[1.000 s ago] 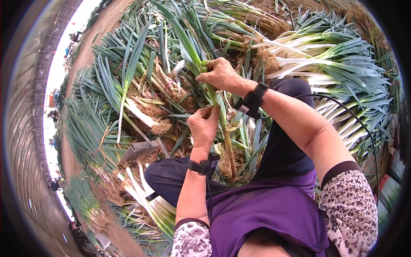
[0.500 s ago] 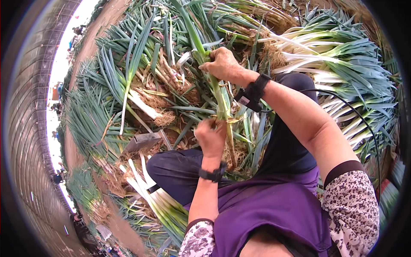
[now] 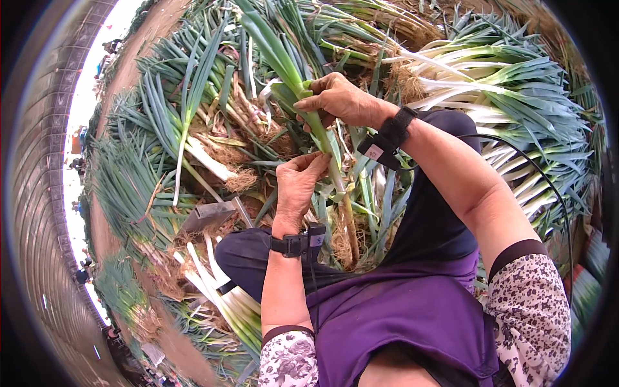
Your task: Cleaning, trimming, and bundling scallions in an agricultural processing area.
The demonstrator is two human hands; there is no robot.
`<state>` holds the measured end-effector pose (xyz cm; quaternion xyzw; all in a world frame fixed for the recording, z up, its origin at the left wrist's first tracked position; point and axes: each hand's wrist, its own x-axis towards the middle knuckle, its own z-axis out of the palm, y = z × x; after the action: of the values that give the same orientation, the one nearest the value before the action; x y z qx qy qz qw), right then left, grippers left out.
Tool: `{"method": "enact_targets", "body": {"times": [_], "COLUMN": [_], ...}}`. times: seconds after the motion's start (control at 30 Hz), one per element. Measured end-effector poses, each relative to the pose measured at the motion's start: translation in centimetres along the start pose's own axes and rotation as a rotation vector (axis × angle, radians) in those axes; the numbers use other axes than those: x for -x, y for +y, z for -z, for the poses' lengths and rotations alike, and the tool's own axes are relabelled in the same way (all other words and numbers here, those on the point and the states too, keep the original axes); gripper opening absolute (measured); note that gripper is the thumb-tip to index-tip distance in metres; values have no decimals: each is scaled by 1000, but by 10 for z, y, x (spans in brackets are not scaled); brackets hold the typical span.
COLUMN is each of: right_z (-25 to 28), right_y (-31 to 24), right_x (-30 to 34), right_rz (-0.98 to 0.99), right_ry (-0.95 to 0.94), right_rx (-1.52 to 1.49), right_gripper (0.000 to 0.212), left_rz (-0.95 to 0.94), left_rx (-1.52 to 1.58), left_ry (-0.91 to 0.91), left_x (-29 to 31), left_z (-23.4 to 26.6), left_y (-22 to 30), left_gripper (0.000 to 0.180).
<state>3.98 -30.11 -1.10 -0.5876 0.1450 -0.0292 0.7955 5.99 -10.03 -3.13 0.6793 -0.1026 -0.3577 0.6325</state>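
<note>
A long green onion slants in front of me, its broad leaves pointing away and its brown roots hanging down between my knees. My right hand is closed around the upper stalk, just below where the leaves fan out. Lower down, my left hand pinches at the stalk's side with thumb and fingertips. Whether it holds a loose outer layer or the stalk itself is hard to see. Torn, yellowish layers hang around the lower stalk beneath my left hand.
Trimmed white-stemmed onions lie in a large pile at the right. Untrimmed onions with rooty ends spread across the left and far side. By my left knee are a metal piece and more white stalks. A black cable runs along my right arm.
My left hand has moved up the stalk and slightly left, from a blurred fist to a pinch. The onion's leafy top has tilted left, while my right hand keeps its hold.
</note>
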Motion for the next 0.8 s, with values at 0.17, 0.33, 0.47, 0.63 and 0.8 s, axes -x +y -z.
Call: {"method": "enact_targets", "body": {"times": [0.17, 0.33, 0.47, 0.63, 0.8], "right_z": [14, 10, -6, -9, -30], "right_y": [5, -4, -9, 0, 16], "right_x": [-6, 1, 4, 4, 5], "right_rz": [12, -13, -4, -8, -129], "right_ry": [-53, -107, -232, -259, -318], "right_rx": [72, 20, -79, -239, -449], "right_gripper": [29, 31, 33, 30, 28], "left_rz": [30, -19, 95, 331, 407], "left_rx": [11, 1, 468, 844, 852], "left_ry": [-123, -74, -125, -317, -338], "left_x": [-8, -9, -2, 3, -2], "left_z": [-4, -7, 6, 3, 14], "left_y": [-2, -16, -41, -28, -50], "left_gripper": [19, 16, 18, 27, 25]}}
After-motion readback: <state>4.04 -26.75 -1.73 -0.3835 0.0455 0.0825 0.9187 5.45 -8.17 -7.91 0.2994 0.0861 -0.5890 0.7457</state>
